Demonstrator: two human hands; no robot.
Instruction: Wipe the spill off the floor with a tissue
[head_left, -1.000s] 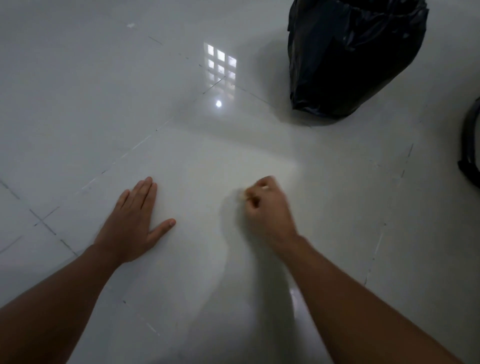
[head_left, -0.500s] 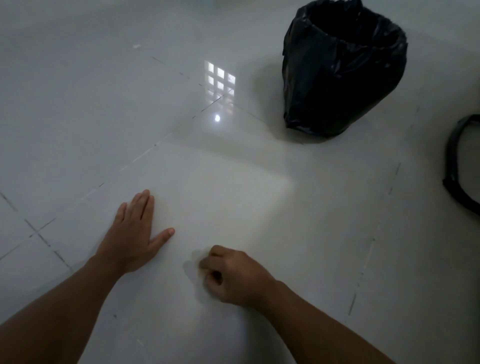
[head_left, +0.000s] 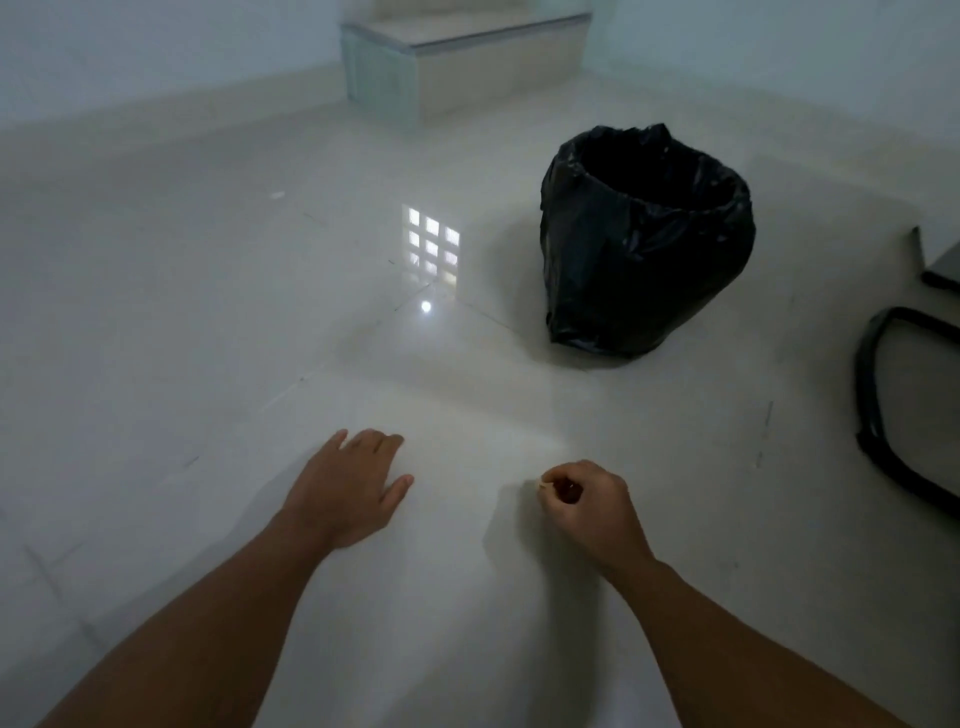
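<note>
My right hand (head_left: 584, 504) is curled into a fist just above the glossy white tile floor (head_left: 208, 338). A small pale scrap of tissue (head_left: 544, 485) peeks out between its thumb and forefinger; the rest of the tissue is hidden inside the fist. My left hand (head_left: 348, 488) lies flat on the tiles a short way to the left, fingers together and thumb out, holding nothing. I cannot make out any spill on the shiny floor between or around the hands.
A bin lined with a black plastic bag (head_left: 644, 239) stands open beyond my right hand. A black curved frame (head_left: 878, 405) lies at the right edge. A low tiled step (head_left: 457, 67) sits against the far wall. A window reflection (head_left: 431, 244) shines on the tiles.
My view has tilted up, showing the whole bin, the step and the wall. My right fist swept toward me and left, then moved back right and lifted slightly. The left hand stayed flat.
</note>
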